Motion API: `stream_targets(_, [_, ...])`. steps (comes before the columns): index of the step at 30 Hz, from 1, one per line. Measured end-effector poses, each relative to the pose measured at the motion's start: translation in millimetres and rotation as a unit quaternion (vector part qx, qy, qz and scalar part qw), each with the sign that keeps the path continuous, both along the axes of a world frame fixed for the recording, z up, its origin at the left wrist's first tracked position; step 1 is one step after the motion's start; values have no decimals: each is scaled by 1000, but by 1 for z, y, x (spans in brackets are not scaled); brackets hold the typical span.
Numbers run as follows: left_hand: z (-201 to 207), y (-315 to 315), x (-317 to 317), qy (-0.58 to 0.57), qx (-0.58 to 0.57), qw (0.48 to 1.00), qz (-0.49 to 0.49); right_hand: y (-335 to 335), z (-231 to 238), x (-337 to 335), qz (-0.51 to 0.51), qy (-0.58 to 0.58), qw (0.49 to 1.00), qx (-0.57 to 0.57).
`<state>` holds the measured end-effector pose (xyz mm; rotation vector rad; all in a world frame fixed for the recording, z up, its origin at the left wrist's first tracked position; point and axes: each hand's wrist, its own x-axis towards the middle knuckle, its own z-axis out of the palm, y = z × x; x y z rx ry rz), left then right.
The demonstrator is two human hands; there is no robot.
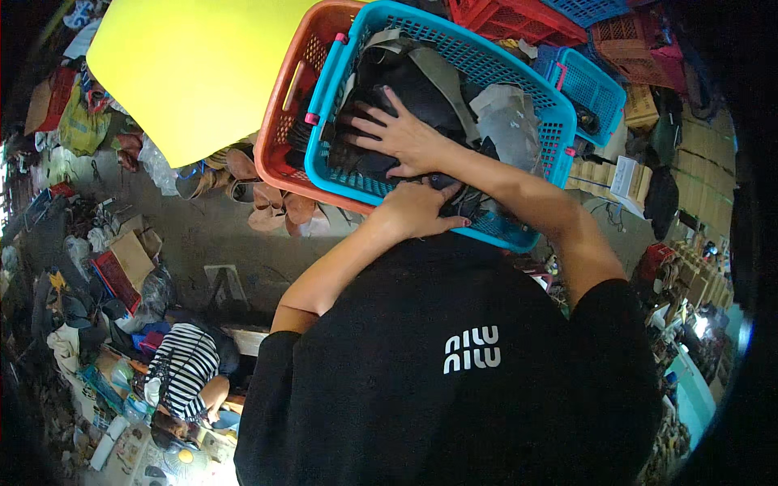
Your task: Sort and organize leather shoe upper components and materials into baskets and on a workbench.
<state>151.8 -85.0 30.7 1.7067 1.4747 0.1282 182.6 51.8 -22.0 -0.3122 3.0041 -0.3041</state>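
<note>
A blue plastic basket (pixel 442 24) holds black and grey sheet-like pieces, perhaps leather or fabric. My right hand (pixel 405 139) lies on the black pieces (pixel 413 81) with its fingers spread, holding nothing. At the basket's near edge, my left hand (pixel 417 212) is bent around something dark, its thumb by the rim and its fingers partly hidden. What it grips is unclear. Grey pieces (pixel 506 121) fill the basket's right side. Under and left of the blue basket sits an orange basket (pixel 271 121).
A large yellow sheet (pixel 194 73) lies at the upper left, with brown pieces (pixel 271 211) below it. Red crates (pixel 519 20) and a smaller blue basket (pixel 596 89) stand at the upper right. A person in a striped top (pixel 186 364) works at the lower left.
</note>
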Motion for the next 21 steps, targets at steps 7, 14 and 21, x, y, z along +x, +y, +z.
stream_targets(7, [3, 2, 0, 2, -7, 1000, 1, 22, -27, 14, -1, 70, 997, 21])
stream_targets(14, [2, 0, 0, 11, 10, 1000, 6, 70, -19, 31, -107, 181, 957, -201])
stream_targets(21, [12, 2, -1, 12, -6, 1000, 5, 68, -3, 30, -204, 173, 921, -285])
